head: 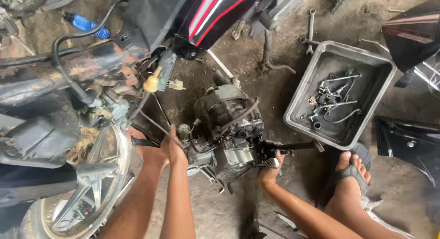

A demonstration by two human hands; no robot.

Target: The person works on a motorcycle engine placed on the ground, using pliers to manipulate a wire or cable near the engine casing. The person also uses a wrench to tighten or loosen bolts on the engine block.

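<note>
Three bare forearms reach up from the lower edge toward a grimy engine (229,129) on the dirt floor (293,184), beside a spoked wheel (87,188). The left hand (146,147) and right hand (173,149) press together at the engine's left side, grip closed on a dark lever (144,142). Another person's hand (270,168) clasps a knurled metal peg (272,163); a dented steel tray (302,108) of bolts lies right.

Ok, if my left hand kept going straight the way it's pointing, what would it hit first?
Your left hand, gripping a dark tool, points up the picture; first in line looks like the wiring tangle beneath the rusty frame tube, though depth is unclear.
</note>
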